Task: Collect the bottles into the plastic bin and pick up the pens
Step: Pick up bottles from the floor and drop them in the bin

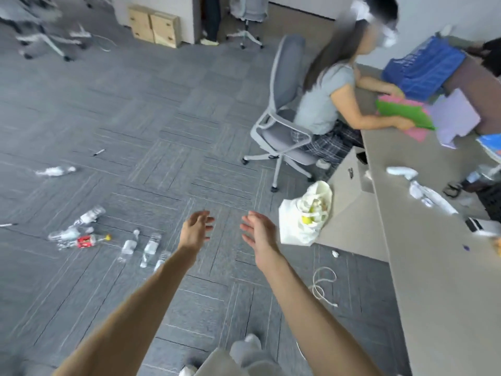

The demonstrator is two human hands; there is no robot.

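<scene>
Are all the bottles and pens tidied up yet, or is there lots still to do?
Nothing looks done yet. Both the left hand and right hand are open and empty, held out over the grey carpet. Still left: the clear plastic bottles and the red-labelled bottle lying on it, plus the black pen farther off. No plastic bin is in view.

Both bare arms stretched forward, side by side. Left hand (195, 231) and right hand (259, 231) apart, palms facing each other, fingers (208, 220) loosely spread, holding nothing.
</scene>
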